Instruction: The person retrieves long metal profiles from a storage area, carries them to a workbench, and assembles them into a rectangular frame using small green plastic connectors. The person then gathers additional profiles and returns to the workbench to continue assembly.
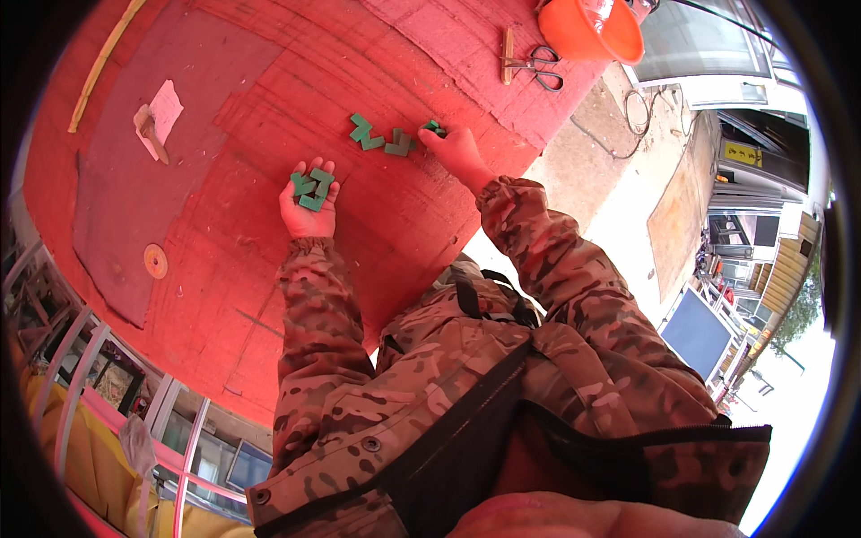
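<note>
My left hand (309, 211) is turned palm up over the red table, fingers slightly curled. Several small green L-shaped pieces (311, 203) lie in its palm, overlapping one another. My right hand (459, 154) is closed in a pinch on a small green piece (433, 126), partly hidden by the fingers. Just left of that hand, a green angular piece (399, 143) rests on the table. Farther left lie more green angled pieces (361, 128), so close together that I cannot tell whether they touch.
The red-covered table (395, 233) carries black-handled scissors (538, 67), a wooden strip (508, 56) and an orange bowl (583, 31) at far right. Leftward are a pink scrap (166, 108), a tan round disc (155, 261) and a yellow strip (100, 67). The table's edge runs beside my right arm.
</note>
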`<act>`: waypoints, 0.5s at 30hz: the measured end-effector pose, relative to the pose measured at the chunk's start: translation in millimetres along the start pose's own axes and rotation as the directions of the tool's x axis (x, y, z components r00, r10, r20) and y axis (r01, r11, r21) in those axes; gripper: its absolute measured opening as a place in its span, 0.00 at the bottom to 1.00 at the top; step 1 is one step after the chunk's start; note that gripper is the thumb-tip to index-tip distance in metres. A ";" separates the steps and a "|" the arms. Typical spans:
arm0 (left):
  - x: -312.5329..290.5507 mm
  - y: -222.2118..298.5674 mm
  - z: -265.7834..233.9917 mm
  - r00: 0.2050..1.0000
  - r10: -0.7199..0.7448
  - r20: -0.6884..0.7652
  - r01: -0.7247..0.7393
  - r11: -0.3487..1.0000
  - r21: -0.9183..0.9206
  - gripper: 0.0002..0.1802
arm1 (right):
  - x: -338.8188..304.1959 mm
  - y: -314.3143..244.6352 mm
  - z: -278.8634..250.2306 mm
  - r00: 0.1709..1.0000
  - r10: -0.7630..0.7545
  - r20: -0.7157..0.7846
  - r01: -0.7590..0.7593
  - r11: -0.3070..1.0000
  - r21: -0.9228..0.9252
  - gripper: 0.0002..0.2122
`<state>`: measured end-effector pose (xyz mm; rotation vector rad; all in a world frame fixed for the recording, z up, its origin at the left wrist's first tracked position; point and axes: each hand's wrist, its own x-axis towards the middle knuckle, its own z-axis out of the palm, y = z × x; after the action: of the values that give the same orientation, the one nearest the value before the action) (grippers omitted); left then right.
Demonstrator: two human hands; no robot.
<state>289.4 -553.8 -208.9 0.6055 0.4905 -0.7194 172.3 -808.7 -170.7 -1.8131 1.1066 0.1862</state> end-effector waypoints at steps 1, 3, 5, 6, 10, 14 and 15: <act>0.1 0.9 -0.4 0.999 -0.009 0.036 0.010 1.000 -0.011 0.22 | -1.6 -3.0 3.4 0.989 -0.147 -0.026 0.146 0.989 -0.038 0.18; 0.3 2.2 -0.1 0.999 -0.009 0.031 0.010 0.999 -0.033 0.23 | -7.5 -10.7 11.2 0.922 -0.371 -0.114 0.356 0.925 -0.132 0.21; 0.8 2.9 1.8 0.999 -0.015 0.042 0.017 0.999 -0.052 0.23 | -15.2 -18.2 18.0 0.905 -0.418 -0.081 0.376 0.874 -0.308 0.24; 1.2 3.0 3.1 0.999 -0.019 0.039 0.021 0.998 -0.057 0.23 | -18.5 -21.5 20.4 0.893 -0.447 -0.048 0.394 0.829 -0.397 0.25; 0.9 3.7 7.9 0.997 -0.028 0.076 0.033 0.997 -0.070 0.25 | -24.2 -29.0 24.9 0.863 -0.502 0.056 0.453 0.720 -0.525 0.26; -0.2 3.7 8.1 0.999 -0.030 0.036 0.032 0.996 -0.078 0.25 | -22.5 -24.1 22.0 0.869 -0.493 0.050 0.452 0.748 -0.487 0.22; -0.3 3.4 7.2 0.998 -0.036 0.042 0.039 0.995 -0.089 0.24 | -23.4 -21.6 21.0 0.873 -0.484 0.049 0.447 0.757 -0.477 0.21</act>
<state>293.1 -556.4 -202.4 0.4978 0.4954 -0.7396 181.9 -775.4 -154.7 -2.5061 0.6472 0.0906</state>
